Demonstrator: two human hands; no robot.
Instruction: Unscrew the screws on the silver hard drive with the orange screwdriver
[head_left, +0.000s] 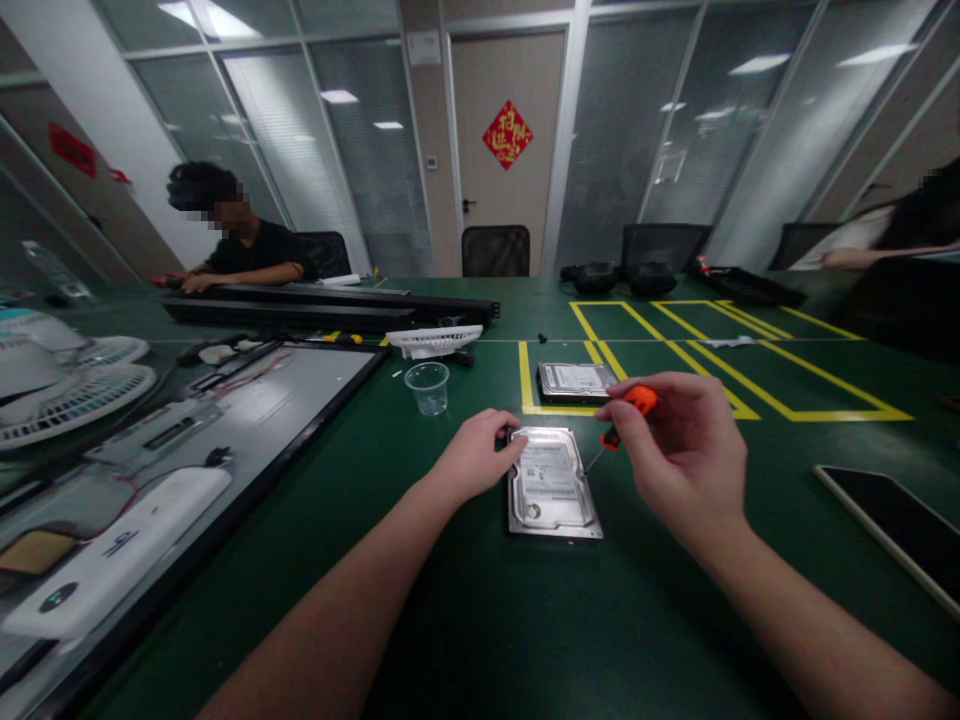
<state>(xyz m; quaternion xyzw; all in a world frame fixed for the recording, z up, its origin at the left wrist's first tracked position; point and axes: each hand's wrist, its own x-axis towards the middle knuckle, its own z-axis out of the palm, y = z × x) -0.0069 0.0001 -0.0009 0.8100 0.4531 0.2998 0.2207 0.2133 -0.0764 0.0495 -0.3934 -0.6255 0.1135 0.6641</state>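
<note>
A silver hard drive [553, 484] lies flat on the green table [465, 600] in front of me. My left hand [476, 458] is closed on the drive's upper left corner. My right hand [679, 440] pinches a small screwdriver with an orange handle [634, 405]; its thin shaft slants down to the drive's right edge. A second hard drive [576, 380] rests farther back, inside a yellow taped box [525, 385].
A clear plastic cup [428, 387] stands left of the drives. A large opened flat panel [180, 450] with white parts fills the left side. A dark tablet [896, 525] lies at right. One person sits at far left, another at far right.
</note>
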